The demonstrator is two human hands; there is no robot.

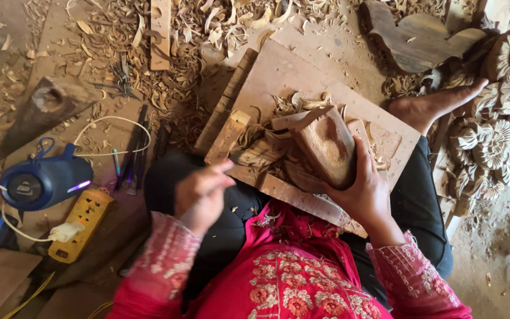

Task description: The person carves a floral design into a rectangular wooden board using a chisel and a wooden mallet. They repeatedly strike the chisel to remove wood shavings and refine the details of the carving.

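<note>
Right hand (pixel 366 192) grips the hollowed wood block (pixel 327 145) at frame centre, on the lap board (pixel 290 74) | left hand (pixel 199 192) loosely curled, holds nothing visible | carving paused; next needs a chisel.

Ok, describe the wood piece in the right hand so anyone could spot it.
Start at the flat wooden board across the person's lap. The right hand holds a wedge-shaped block upright on it. Unlike the flat scraps around, it has a hollowed, reddish-brown face.
</note>
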